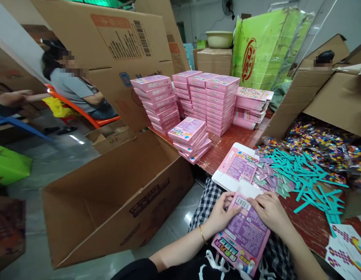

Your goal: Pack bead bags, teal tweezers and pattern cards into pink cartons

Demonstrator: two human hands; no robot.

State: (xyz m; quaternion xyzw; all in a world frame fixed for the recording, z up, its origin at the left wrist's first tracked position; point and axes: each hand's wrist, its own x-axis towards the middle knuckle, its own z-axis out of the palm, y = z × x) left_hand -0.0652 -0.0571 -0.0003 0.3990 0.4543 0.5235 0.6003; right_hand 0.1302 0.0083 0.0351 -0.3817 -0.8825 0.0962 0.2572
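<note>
A pink and purple printed carton rests on my lap, with a barcode near its far end and a white flap sticking out there. My left hand grips its left edge, thumb lying on the printed face. On the opposite side my right hand curls over the top right corner by the white flap. Just beyond, flat unfolded cartons lie at the table edge. Small purple and green packets and many teal plastic sticks are heaped to the right of them.
Filled pink boxes stand in stacks on the red table, with a shorter pile at its edge. A large open cardboard box sits on the floor at left. Bags of colourful pieces fill a carton. A seated person is beyond.
</note>
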